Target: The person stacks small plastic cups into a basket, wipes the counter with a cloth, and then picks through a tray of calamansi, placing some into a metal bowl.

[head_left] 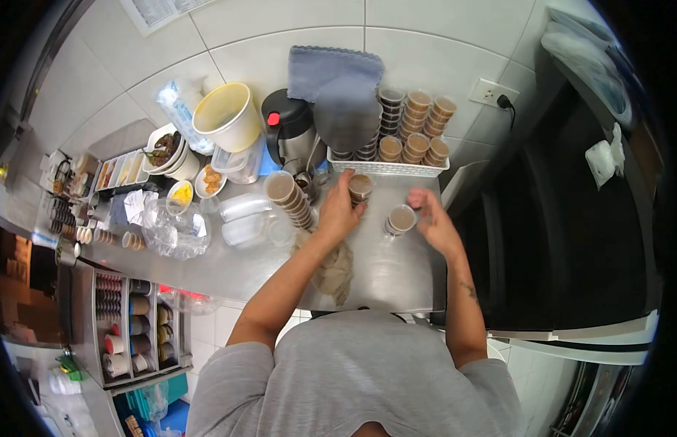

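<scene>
On the steel counter, my left hand (340, 211) is wrapped around the near left side of a small lidded sauce cup (361, 186) with brown filling. My right hand (436, 224) is just right of another short stack of lidded sauce cups (401, 218), its fingers bent and apart, with nothing seen in them. A tall, leaning stack of the same cups (286, 193) stands left of my left hand. Behind, a white basket (396, 169) bears several stacks of brown and darker cups. A beige cloth (334, 273) lies crumpled under my left forearm.
A black thermos (289, 124), a cream bucket (227, 116) and a blue-grey cloth (335, 73) are along the wall. Clear plastic containers (245, 220) and a plastic bag (176, 229) lie to the left. A tall dark appliance (549, 218) borders the counter's right side.
</scene>
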